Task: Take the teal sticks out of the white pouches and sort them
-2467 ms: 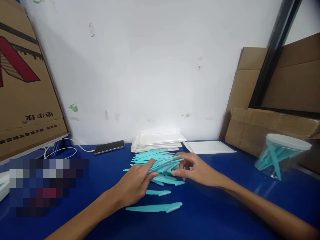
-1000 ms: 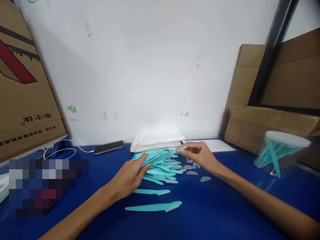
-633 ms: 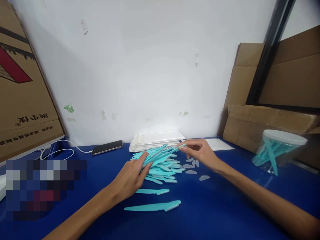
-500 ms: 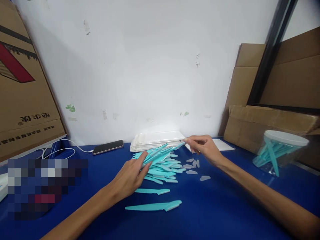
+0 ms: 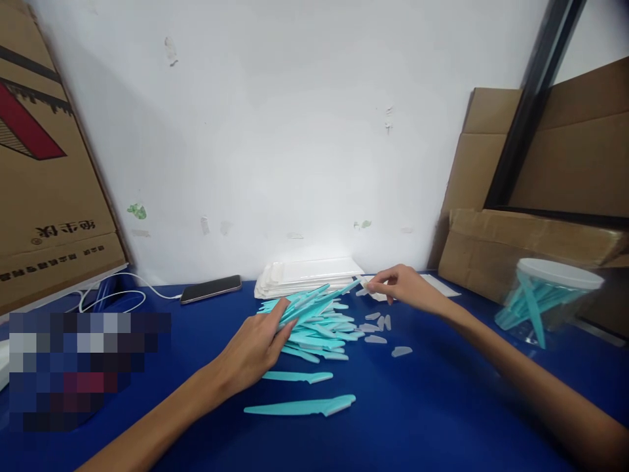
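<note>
From my end I see the left hand (image 5: 255,344) closed around a bundle of slim turquoise plastic razors (image 5: 312,303), holding it just above a loose turquoise pile (image 5: 322,335) in the middle of the blue surface (image 5: 432,413). To its right, the right hand (image 5: 403,288) has thumb and finger drawn together near the bundle's far tip; a small translucent plastic piece (image 5: 361,293) shows right by them, but I cannot tell whether they grip it. More translucent pieces (image 5: 375,339) lie right of the pile. Nearer me, two single razors (image 5: 299,407) lie apart. A stack of flat white packets (image 5: 314,270) sits beyond the pile, and a clear, white-lidded jar (image 5: 560,274) of turquoise razors stands far right.
</note>
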Motion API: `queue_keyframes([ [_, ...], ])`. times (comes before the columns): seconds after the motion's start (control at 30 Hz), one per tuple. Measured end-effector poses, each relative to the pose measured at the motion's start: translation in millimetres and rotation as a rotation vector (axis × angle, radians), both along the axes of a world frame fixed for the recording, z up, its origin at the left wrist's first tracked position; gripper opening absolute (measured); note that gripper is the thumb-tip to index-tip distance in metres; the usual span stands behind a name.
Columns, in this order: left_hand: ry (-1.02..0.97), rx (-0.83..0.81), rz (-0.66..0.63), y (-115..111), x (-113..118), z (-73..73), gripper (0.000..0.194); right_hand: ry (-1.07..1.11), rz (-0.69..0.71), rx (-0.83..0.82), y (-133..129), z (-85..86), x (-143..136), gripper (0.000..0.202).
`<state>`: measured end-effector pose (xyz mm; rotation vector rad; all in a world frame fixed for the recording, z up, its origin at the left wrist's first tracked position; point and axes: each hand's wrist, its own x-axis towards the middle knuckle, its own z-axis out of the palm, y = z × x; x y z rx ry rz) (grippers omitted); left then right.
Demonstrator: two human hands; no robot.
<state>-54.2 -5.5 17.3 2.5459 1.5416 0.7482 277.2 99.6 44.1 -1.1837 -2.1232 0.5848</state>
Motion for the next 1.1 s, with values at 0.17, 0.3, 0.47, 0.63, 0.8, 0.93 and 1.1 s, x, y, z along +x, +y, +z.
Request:
queue_keyframes([
  [0.17,0.008,0.055,0.001,0.3,0.6,-4.7,0.033,-0.078,0.105,-0.125,15.0,-17.1,7.3,0.039],
  [0.3,0.005,0.037,0.004,0.1,1.4,-3.2,0.035,-0.067,0.163,-0.182,12.0,-26.9,-3.7,0.037],
  [0.47,-0.02,0.029,0.003,0.4,1.8,-4.2,0.032,0.083,0.179,-0.081,-4.4,-12.6,-13.9,0.048],
  [0.63,-0.03,0.015,-0.003,0.6,1.8,-5.5,0.03,0.301,0.429,-0.183,-23.8,-0.7,-23.2,0.048],
  [0.8,-0.022,0.009,-0.005,2.0,2.0,-5.5,0.03,0.364,0.286,-0.108,-29.0,-6.8,-33.0,0.037],
  [0.93,-0.012,0.022,-0.014,2.8,2.0,-6.9,0.031,0.395,0.222,-0.085,-22.1,-7.7,-28.8,0.036],
  [1.1,-0.075,0.006,0.008,4.5,-1.9,-2.5,0.028,0.641,0.02,0.028,-4.8,-3.2,-9.2,0.035],
])
